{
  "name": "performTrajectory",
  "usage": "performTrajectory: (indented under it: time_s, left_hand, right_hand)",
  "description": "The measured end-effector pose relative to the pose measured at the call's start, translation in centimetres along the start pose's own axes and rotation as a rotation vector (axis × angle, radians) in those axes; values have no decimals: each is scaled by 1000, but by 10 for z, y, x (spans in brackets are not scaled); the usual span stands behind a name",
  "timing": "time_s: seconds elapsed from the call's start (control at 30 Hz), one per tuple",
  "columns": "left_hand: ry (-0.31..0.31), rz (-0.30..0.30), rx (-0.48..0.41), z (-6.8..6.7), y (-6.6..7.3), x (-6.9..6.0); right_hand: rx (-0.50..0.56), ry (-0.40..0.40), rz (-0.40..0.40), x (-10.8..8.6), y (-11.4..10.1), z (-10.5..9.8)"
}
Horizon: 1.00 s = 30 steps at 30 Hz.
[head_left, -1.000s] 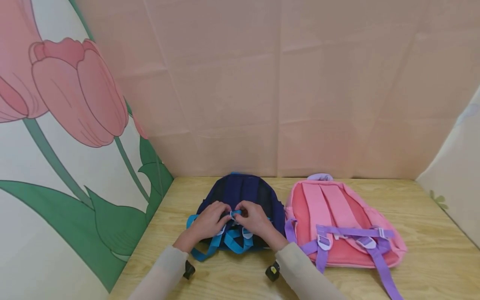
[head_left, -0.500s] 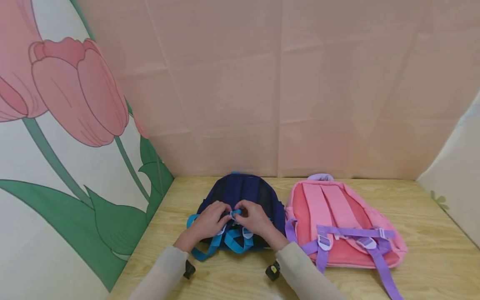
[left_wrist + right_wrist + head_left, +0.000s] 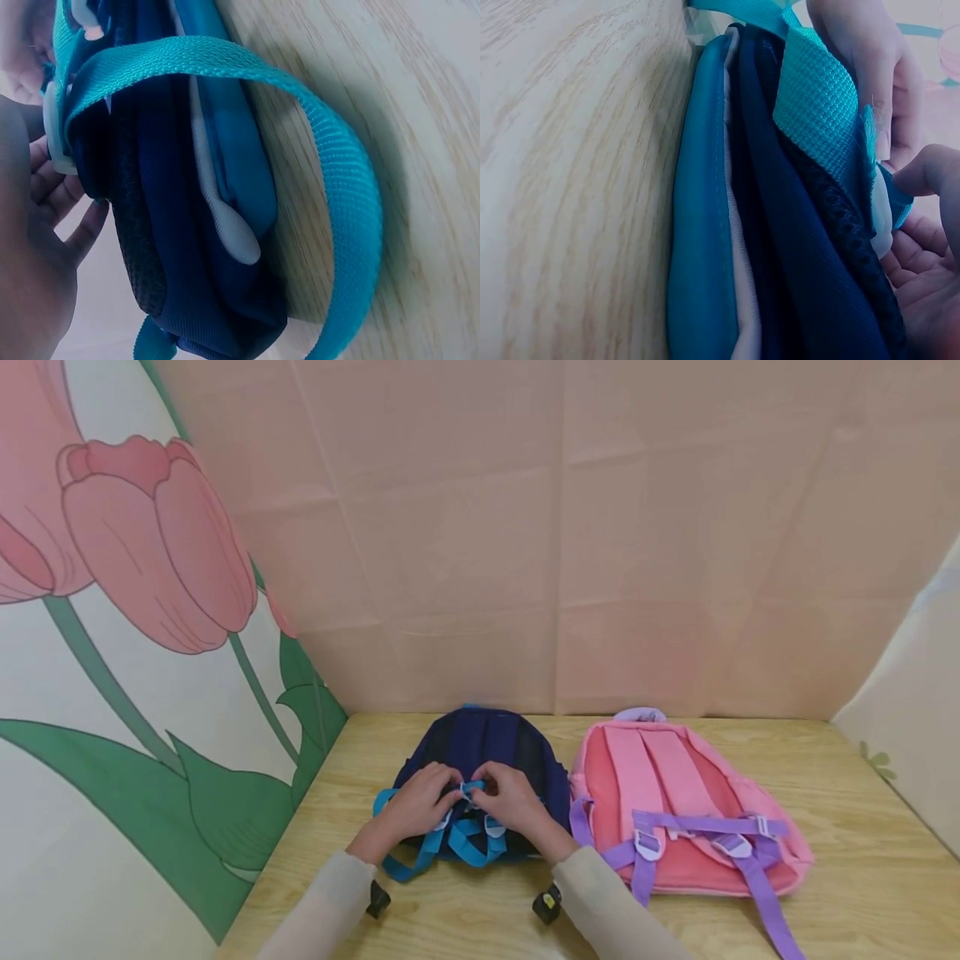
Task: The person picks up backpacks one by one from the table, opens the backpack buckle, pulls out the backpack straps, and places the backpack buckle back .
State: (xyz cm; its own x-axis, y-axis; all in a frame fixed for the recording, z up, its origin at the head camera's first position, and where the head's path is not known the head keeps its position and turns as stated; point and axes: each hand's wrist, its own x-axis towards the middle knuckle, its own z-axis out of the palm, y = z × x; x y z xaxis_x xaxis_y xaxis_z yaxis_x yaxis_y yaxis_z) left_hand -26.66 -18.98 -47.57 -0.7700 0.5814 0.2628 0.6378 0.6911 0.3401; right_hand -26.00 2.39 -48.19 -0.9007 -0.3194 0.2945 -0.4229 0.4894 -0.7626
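A dark navy backpack [image 3: 483, 739] lies back panel up on the wooden table, with bright blue straps and white plastic buckles. At its middle, my left hand [image 3: 420, 802] and right hand [image 3: 512, 797] meet, fingertips almost together. Between them is a short piece of blue webbing strap [image 3: 472, 787] with a small white part; each hand pinches it from its own side. A blue strap loop [image 3: 349, 187] hangs over the bag's lower edge in the left wrist view. In the right wrist view, a blue strap [image 3: 817, 112] and white buckle [image 3: 883, 214] sit beside my right fingers. Exact fingertip contact is partly hidden.
To the right lies a pink backpack [image 3: 626, 760] with purple straps [image 3: 765, 893], its side close against the navy one. A beige-pink cloth [image 3: 450, 568] hangs behind the wooden table [image 3: 862, 827]. A tulip-printed panel [image 3: 150, 552] stands at the left.
Both hands keep nearly the same place and pinch. The strap piece between the fingertips shifts very slightly; the backpacks stay put.
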Motion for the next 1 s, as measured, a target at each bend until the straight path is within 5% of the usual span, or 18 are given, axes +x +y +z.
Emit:
performTrajectory:
  time_s: [1.0]
  left_hand:
    - [4,5,-5,1,-1,-1]
  right_hand:
    - [15,-13,-17,1,-4,0]
